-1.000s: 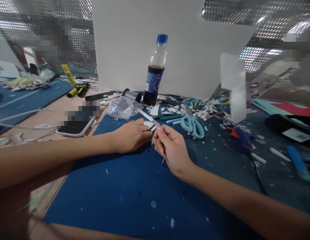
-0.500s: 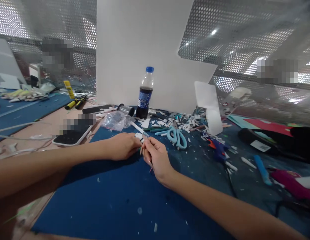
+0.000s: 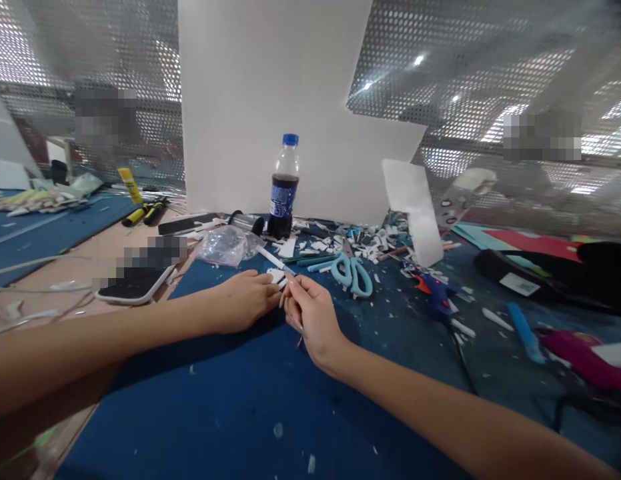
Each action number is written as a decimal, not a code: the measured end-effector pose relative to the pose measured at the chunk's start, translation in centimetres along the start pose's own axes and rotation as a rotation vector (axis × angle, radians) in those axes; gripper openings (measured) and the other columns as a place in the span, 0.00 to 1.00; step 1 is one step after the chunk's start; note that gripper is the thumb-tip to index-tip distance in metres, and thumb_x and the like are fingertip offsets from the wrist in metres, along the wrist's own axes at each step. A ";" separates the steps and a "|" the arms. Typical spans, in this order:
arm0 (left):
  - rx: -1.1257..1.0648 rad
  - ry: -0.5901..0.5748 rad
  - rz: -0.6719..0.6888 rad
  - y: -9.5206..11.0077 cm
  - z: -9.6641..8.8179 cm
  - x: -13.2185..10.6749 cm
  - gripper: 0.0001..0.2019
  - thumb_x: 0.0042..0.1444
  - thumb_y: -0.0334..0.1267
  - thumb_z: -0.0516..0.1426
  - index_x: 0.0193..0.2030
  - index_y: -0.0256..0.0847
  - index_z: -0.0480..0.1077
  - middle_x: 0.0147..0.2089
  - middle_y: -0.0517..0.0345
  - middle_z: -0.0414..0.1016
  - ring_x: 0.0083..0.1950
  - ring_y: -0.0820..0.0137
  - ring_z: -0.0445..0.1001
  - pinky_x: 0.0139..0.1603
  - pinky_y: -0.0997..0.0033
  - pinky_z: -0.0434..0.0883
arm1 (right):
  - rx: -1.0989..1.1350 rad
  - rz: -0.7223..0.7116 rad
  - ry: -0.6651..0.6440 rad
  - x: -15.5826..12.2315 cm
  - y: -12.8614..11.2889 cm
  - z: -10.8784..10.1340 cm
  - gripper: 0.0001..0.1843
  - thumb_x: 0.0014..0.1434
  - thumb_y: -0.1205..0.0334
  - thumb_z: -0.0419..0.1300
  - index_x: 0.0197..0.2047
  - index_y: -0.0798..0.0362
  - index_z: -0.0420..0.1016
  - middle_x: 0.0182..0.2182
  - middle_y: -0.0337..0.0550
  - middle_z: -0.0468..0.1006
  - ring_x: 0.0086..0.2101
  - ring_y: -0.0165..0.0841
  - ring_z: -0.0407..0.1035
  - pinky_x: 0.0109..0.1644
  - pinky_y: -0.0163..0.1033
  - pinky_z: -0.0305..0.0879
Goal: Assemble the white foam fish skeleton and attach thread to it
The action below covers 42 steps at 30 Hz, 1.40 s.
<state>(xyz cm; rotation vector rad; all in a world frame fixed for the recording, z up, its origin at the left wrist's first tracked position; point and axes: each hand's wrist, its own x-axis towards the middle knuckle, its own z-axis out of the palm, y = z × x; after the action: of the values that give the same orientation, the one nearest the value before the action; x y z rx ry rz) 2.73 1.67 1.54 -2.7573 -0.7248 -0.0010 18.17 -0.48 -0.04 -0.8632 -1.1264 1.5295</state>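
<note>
Head view, scissors near hands, bottle (upright)

Looking higher and more to the right than a second ago. Showing the bottle lower and less slanted in view, and much more of the dark pink tool at the right edge. Showing the left hand with fingers spread a bit more than half a second ago, and more white piece peeking out
</note>
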 end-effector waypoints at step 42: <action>-0.066 -0.005 0.082 -1.8 0.7 0.2 0.08 0.59 0.29 0.52 0.42 0.37 0.70 0.42 0.52 0.75 0.44 0.66 0.68 0.40 0.69 0.61 | -0.015 -0.004 0.013 -0.2 -0.2 0.1 0.16 0.59 0.59 0.54 0.21 0.53 0.63 0.06 0.26 0.56 0.09 0.19 0.45 0.14 0.29 0.40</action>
<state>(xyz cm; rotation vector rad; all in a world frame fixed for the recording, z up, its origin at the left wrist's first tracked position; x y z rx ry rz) 2.02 3.49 1.40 -2.8491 -0.6235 -0.0015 18.19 -0.71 0.13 -0.8795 -1.1312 1.5116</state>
